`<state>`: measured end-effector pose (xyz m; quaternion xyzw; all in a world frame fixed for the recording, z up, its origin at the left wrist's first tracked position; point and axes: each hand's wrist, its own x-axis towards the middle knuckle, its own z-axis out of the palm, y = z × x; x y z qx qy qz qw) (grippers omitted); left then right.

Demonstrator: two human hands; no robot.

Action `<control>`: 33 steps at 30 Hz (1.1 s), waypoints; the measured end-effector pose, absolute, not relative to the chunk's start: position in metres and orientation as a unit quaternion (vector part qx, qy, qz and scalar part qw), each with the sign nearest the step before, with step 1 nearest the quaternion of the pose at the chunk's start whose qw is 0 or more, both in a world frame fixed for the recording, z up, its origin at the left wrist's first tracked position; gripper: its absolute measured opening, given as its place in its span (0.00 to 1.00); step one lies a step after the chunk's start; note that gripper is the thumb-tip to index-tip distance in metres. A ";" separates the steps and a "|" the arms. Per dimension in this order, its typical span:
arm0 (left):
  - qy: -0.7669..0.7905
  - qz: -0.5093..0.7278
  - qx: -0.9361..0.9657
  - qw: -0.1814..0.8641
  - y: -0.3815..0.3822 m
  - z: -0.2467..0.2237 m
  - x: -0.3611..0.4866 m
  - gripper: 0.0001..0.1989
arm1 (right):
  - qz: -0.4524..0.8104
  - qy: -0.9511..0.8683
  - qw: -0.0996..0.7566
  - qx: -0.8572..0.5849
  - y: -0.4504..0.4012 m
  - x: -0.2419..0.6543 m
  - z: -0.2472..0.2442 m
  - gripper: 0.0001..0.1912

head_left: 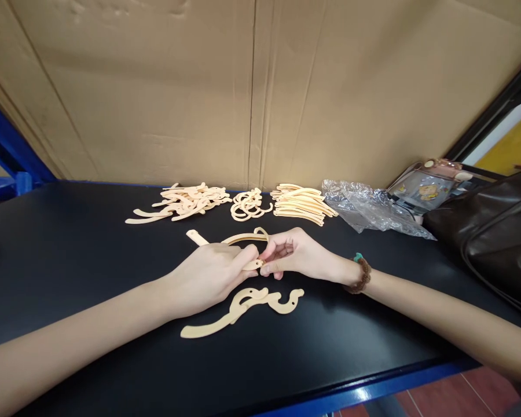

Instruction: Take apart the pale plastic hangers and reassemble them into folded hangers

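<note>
My left hand (212, 269) is closed around a cream plastic hanger arm (252, 265), whose rounded end with a small hole sticks out past the fingers. At that end, the thumb and fingers of my right hand (293, 255) are pinched together; what lies between them is hidden. Behind the hands, a straight cream strip (196, 237), a curved strip (243, 237) and a thin curved hook (261, 233) show; how they join is covered by my fingers. Nearer me on the black table lies a joined hanger piece (206, 330) with a curved arm and a hook-shaped part (286, 304).
Along the back lie a pile of joined hanger pieces (191, 201), a pile of hooks (248, 204) and a stack of curved arms (301, 204). Clear plastic bags (369, 208), a printed pouch (428, 185) and a dark leather bag (490, 231) stand right. Cardboard (178, 92) rises behind.
</note>
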<state>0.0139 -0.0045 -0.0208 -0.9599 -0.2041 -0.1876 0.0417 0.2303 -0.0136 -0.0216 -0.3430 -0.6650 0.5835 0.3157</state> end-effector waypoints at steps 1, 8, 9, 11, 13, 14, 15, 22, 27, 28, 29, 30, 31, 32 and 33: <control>-0.202 -0.187 -0.960 0.050 -0.005 -0.020 0.014 0.12 | 0.582 -0.668 0.313 -0.343 -0.013 0.231 -0.022 0.09; -0.184 -0.184 -0.961 0.097 -0.005 -0.021 0.014 0.11 | 0.559 -0.687 0.312 -0.344 -0.012 0.232 -0.024 0.10; -0.177 -0.183 -0.961 0.103 -0.005 -0.021 0.014 0.10 | 0.557 -0.687 0.311 -0.347 -0.013 0.232 -0.023 0.10; -0.167 -0.179 -0.962 0.119 -0.004 -0.021 0.015 0.09 | 0.549 -0.690 0.307 -0.358 -0.015 0.230 -0.020 0.10; -0.166 -0.174 -0.961 0.135 -0.005 -0.020 0.016 0.09 | 0.528 -0.702 0.303 -0.370 -0.017 0.229 -0.018 0.11; -0.171 -0.171 -0.960 0.141 -0.005 -0.019 0.016 0.09 | 0.514 -0.709 0.304 -0.374 -0.018 0.228 -0.017 0.11; -0.181 -0.169 -0.958 0.143 -0.006 -0.018 0.016 0.09 | 0.503 -0.713 0.310 -0.377 -0.019 0.227 -0.017 0.12; -0.281 -0.182 -0.942 0.025 -0.012 -0.015 0.014 0.04 | 0.507 -0.686 0.358 -0.378 -0.026 0.223 -0.024 0.13; -0.251 -0.203 -0.945 -0.053 -0.014 -0.013 0.015 0.03 | 0.503 -0.675 0.376 -0.386 -0.028 0.221 -0.026 0.18; -0.244 -0.205 -0.946 -0.065 -0.014 -0.013 0.015 0.05 | 0.508 -0.670 0.382 -0.384 -0.028 0.220 -0.027 0.20; -0.244 -0.208 -0.944 -0.078 -0.013 -0.013 0.015 0.07 | 0.512 -0.665 0.390 -0.379 -0.027 0.220 -0.027 0.21; -0.250 -0.214 -0.940 -0.091 -0.013 -0.014 0.014 0.08 | 0.517 -0.660 0.398 -0.373 -0.026 0.219 -0.028 0.21; -0.259 -0.224 -0.934 -0.106 -0.013 -0.015 0.014 0.08 | 0.519 -0.656 0.407 -0.367 -0.025 0.219 -0.028 0.22; -0.269 -0.236 -0.926 -0.123 -0.012 -0.015 0.013 0.07 | 0.520 -0.654 0.414 -0.360 -0.025 0.219 -0.029 0.22; -0.279 -0.246 -0.917 -0.143 -0.012 -0.016 0.013 0.06 | 0.518 -0.656 0.420 -0.355 -0.024 0.219 -0.029 0.22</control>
